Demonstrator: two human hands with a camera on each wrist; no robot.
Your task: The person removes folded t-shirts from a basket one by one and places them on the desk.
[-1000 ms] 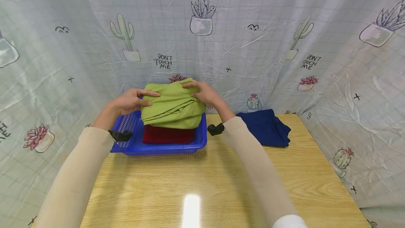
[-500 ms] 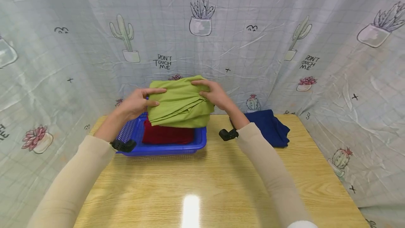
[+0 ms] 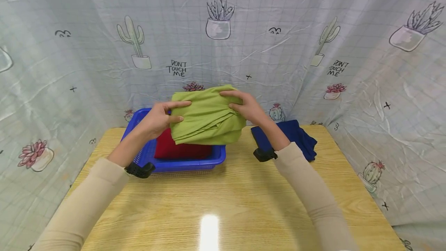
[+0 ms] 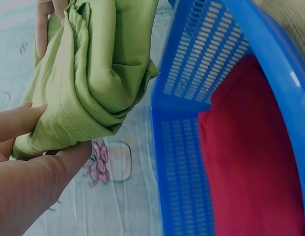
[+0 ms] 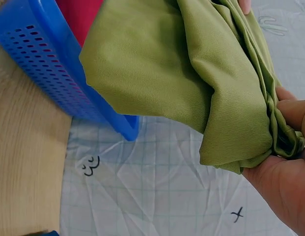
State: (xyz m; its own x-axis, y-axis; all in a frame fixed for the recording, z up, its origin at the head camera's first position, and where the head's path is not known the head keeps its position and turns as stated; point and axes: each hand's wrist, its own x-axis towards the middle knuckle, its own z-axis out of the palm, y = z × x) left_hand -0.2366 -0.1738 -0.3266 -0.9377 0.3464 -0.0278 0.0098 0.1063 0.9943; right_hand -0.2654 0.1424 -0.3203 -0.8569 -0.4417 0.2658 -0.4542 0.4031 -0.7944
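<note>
You hold the folded green cloth [image 3: 207, 117] between your two hands, lifted above the blue basket [image 3: 195, 162]. Your left hand [image 3: 158, 118] pinches its left edge, thumb below and fingers on top, and your right hand [image 3: 246, 107] grips its right edge the same way, so both hands are clamped on the cloth, one at each end.

The cloth is a matte woven fabric folded into a thick, roughly rectangular bundle. The stacked layers show as ridges at the edge by your right hand, and a stitched hem runs along the fold at your left thumb. Its long axis runs from one hand to the other, left to right across your view, with the near edge sagging slightly lower than the far edge.

Directly beneath the cloth, below and between your hands, the basket sits on the tabletop [image 3: 223, 200]. It is rigid plastic with perforated walls, and a folded red cloth [image 3: 175, 150] lies flat inside it. Just beyond your right wrist, a crumpled navy cloth [image 3: 296, 136] lies on the pale wood-grain tabletop. A wrinkled cactus-print sheet [image 3: 104, 49] hangs behind your hands.
</note>
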